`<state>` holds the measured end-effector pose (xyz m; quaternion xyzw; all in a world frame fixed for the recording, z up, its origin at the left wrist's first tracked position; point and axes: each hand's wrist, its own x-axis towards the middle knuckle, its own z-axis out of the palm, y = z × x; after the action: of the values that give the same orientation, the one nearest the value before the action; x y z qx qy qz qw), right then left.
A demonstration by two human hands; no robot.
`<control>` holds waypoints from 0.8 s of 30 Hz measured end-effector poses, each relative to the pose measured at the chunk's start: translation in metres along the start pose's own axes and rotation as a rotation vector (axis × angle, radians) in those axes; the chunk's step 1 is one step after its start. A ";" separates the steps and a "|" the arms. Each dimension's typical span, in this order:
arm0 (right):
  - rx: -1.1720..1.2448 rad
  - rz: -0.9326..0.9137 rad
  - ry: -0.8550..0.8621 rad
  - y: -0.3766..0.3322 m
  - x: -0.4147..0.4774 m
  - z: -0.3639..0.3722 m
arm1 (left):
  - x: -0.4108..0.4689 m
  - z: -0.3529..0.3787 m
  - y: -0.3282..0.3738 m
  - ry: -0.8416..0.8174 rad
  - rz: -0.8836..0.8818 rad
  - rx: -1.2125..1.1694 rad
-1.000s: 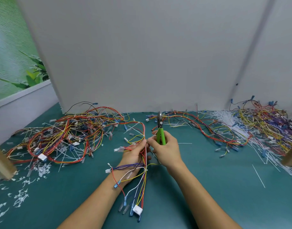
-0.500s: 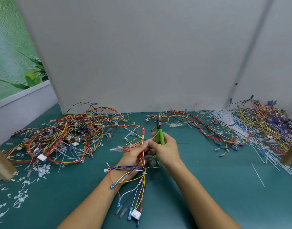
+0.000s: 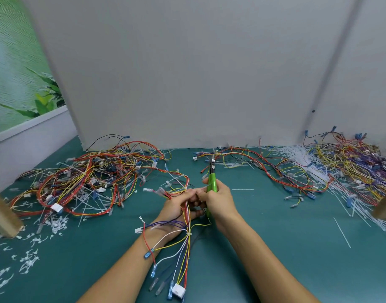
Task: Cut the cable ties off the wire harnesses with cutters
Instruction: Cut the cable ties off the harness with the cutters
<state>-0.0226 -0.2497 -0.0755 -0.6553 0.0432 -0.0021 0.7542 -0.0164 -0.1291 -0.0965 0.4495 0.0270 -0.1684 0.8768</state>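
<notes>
My left hand (image 3: 176,206) grips a wire harness (image 3: 185,248) of red, yellow, white and blue wires at the table's middle. The harness hangs over my left wrist toward me and ends in a white connector (image 3: 178,290). A white cable tie (image 3: 189,234) still binds the bundle below my hand. My right hand (image 3: 218,201) holds green-handled cutters (image 3: 212,178) upright, jaws pointing away and closed, while its fingertips touch the harness next to my left fingers.
A heap of tied harnesses (image 3: 89,180) lies at the left on the green mat (image 3: 275,248). More harnesses (image 3: 264,169) and a pile (image 3: 351,167) with white tie offcuts lie at the right. Cut tie scraps (image 3: 30,261) litter the near left. Wooden posts (image 3: 1,217) stand at both edges.
Both hands with the harness and cutters have shifted slightly away from me and up. The harness tail has slid along with them.
</notes>
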 end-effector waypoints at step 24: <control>-0.802 -0.231 0.113 -0.003 0.010 -0.032 | 0.010 -0.011 0.010 0.267 0.536 0.194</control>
<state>-0.0149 -0.2828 -0.0773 -0.8964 0.0081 -0.1057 0.4305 -0.0027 -0.1172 -0.0973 0.5404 0.0065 0.1274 0.8316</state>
